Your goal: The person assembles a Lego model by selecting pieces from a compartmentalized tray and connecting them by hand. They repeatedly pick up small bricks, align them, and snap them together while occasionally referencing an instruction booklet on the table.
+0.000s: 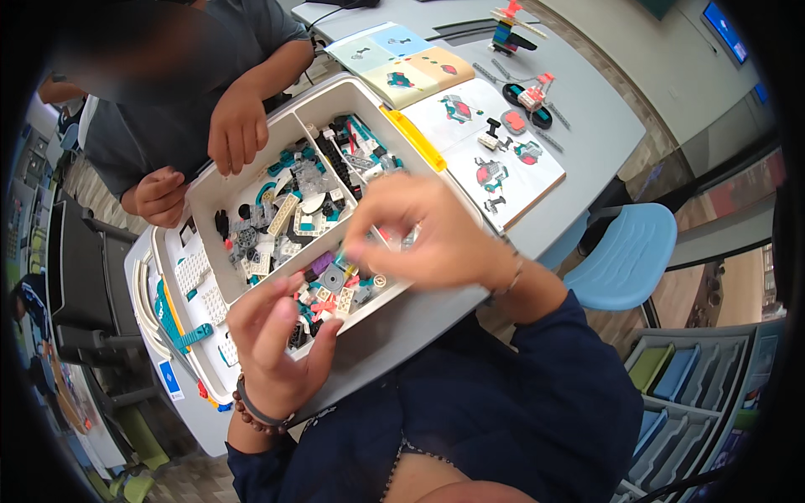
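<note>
My left hand point(281, 335) is over the near edge of a white sorting box point(218, 277), its thumb and fingers apart and curved, with nothing plainly held. Motion smears my right hand point(432, 230), which hovers above the box's right part with thumb and forefinger together; whatever is between them is too blurred to name. Beneath the hands, the near compartment holds loose building bricks, among them a grey wheel-like piece point(333, 278), a purple piece point(321, 262) and coral pieces point(321, 307). The larger compartment is filled with white beams point(285, 215), teal, grey and black parts.
Across the box, another person's two hands point(237, 130) rest at its rim. An open picture booklet point(520, 180) lies to the right, with small built models point(532, 99) beyond it. A blue chair point(629, 256) stands at the right. White plates point(191, 270) lie in a tray at left.
</note>
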The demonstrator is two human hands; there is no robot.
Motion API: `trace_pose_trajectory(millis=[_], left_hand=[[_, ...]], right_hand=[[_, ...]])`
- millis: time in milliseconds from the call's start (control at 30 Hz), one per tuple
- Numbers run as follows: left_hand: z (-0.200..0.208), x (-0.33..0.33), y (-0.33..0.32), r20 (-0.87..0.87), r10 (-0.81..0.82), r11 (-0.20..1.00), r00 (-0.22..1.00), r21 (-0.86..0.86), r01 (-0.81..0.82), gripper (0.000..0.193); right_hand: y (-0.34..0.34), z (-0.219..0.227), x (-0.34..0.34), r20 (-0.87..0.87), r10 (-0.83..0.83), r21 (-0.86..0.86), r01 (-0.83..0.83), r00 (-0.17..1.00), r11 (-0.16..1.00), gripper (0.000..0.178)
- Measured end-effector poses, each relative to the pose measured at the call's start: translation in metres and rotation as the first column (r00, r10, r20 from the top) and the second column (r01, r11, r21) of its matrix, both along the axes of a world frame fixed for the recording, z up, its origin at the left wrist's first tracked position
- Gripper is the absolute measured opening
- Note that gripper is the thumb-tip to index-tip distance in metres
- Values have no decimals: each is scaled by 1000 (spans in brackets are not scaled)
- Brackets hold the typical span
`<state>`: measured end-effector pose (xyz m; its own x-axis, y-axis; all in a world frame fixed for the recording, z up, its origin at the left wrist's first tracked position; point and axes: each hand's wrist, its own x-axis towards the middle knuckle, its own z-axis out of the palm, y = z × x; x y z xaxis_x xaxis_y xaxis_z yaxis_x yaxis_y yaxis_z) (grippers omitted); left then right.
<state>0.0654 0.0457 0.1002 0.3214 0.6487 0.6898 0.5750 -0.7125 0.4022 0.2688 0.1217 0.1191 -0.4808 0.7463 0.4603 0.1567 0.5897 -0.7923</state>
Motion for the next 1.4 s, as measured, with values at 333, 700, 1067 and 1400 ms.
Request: trace_pose_trajectory(millis=[333,700,1067,1400], left_hand=[[5,-41,-15,3,159,968,987,-196,-155,58],[14,-53,-21,-178,209,953,962,-186,-241,45],[9,-74,-32,-62,267,920,962,-280,-274,33],[-22,-107,-74,129,518,822,846,-348,-450,24]], right_hand=[[91,-69,227,387,-711,-300,809,588,506,15],[119,-75,242,342,-727,-137,797,596,589,19],[98,7,36,605,-217,227,95,766,969,16],[175,-30,-7,880,-149,253,-180,451,951,9]])
